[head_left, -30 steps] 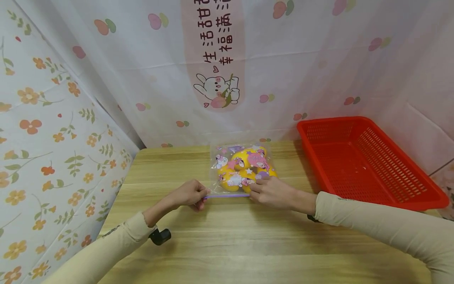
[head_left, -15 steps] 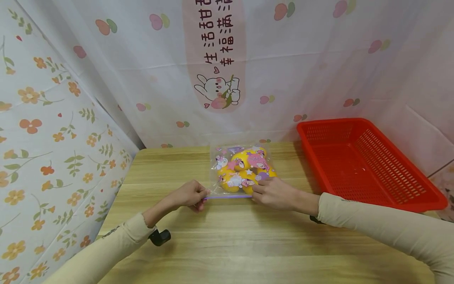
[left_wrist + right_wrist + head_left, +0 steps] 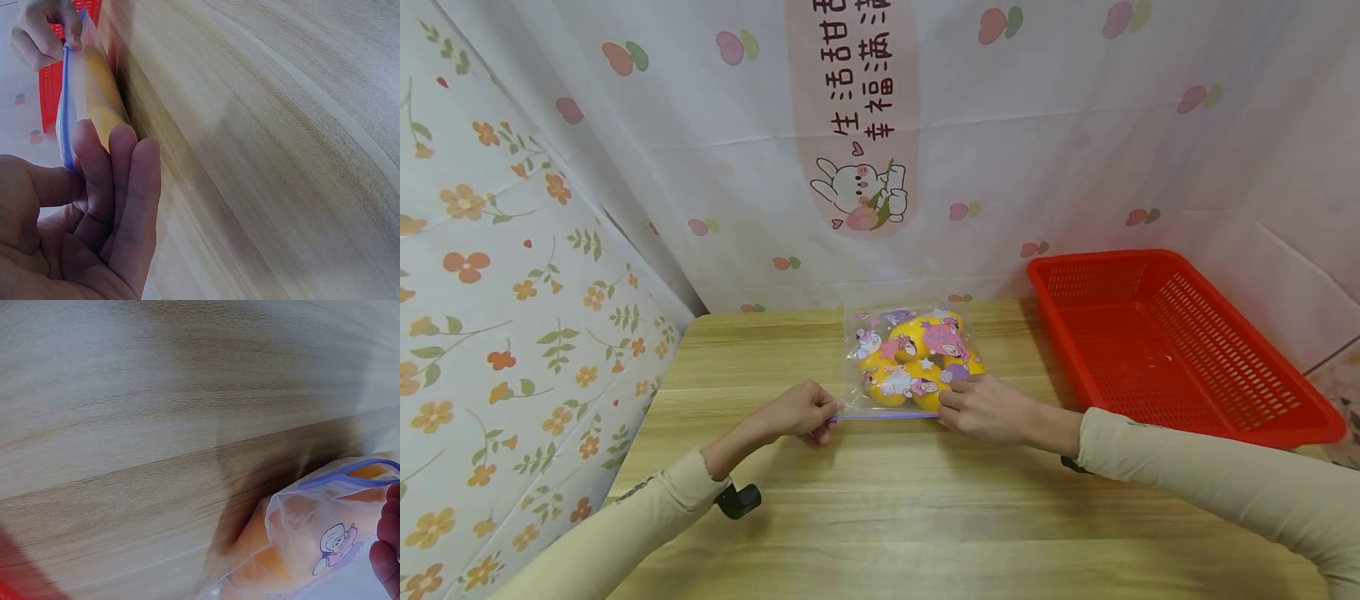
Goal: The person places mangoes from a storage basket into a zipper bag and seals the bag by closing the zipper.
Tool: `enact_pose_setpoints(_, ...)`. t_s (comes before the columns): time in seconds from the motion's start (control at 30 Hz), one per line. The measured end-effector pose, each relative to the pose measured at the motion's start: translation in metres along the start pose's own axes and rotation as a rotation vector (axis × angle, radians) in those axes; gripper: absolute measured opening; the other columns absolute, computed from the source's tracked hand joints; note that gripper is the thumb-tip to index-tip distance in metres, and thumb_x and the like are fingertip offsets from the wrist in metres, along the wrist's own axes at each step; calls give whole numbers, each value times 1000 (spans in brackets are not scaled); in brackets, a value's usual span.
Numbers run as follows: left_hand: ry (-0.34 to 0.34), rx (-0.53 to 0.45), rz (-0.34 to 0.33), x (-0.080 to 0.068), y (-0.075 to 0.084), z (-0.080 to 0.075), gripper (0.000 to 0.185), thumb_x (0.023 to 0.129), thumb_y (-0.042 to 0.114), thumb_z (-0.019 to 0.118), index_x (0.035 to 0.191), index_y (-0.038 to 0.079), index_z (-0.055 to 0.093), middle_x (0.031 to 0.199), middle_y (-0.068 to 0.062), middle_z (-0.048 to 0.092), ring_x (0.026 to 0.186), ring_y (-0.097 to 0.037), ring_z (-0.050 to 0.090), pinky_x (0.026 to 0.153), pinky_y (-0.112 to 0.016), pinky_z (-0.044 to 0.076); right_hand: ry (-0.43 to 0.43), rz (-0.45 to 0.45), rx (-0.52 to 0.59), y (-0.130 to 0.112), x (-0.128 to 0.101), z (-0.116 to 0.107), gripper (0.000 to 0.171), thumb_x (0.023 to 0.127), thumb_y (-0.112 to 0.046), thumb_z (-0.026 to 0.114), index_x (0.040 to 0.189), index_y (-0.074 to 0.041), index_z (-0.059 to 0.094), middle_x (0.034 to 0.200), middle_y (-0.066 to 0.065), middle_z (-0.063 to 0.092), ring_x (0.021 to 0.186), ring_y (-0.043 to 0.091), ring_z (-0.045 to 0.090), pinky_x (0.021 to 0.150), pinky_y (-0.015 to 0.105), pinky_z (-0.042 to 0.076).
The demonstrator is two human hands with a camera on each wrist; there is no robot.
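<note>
Fingers of your left hand (image 3: 801, 414) pinch the purple zip strip (image 3: 886, 415) of the clear printed plastic bag of yellow pieces (image 3: 910, 360). Your right hand (image 3: 988, 408) pinches the strip's other end; the seal's state is unclear.

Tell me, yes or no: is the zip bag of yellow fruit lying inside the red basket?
No, the zip bag lies on the wooden table, left of the red basket, which holds nothing.

The clear plastic zip bag (image 3: 910, 358) has a purple strip along its edge and pink and white cartoon pictures, with yellow round things inside. The plastic mesh basket (image 3: 1172, 342) is bright red. The wooden table (image 3: 925, 517) is light brown with stripes. The long sleeves (image 3: 1210, 483) are beige.
</note>
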State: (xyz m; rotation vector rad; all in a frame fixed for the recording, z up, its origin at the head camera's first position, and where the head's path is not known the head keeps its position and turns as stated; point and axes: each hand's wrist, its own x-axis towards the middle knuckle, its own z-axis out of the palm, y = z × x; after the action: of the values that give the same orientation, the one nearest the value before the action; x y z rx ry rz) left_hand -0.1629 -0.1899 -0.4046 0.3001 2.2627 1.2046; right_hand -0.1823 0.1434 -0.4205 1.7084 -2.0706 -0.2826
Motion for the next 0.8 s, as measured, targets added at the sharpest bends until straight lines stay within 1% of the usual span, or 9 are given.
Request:
enact_pose_setpoints(0.27,-1,5,-5,0,0,0,41,108,12,49,76,-9,62,58,-5,60,51,-12,61,62,-43,62,-28,4,7,1,-2,0,18,90,-23,80,89,-10,67,76,0,55,66,16,54,55,24,49)
enact_pose_setpoints(0.47,1,10,-4,0,0,0,41,108,12,49,72,-3,61,58,-5,60,51,-11,61,62,-43,62,-34,12,19,1,-3,-2,18,89,-22,80,89,-10,67,77,0,56,67,16,54,55,24,50)
enact_pose_setpoints(0.7,-4,2,-5,0,0,-1,40,108,12,49,72,-2,61,58,-4,59,52,-10,61,62,-40,62,-37,9,18,2,-4,0,17,89,-22,80,89,-10,68,77,0,56,67,16,53,55,24,50)
enact_pose_setpoints(0.8,-6,-1,1,-1,0,-2,40,108,12,50,74,-4,61,58,-4,59,52,-10,60,61,-39,62,-31,8,20,2,-5,0,17,89,-21,80,89,-10,67,77,0,56,68,16,53,55,24,50)
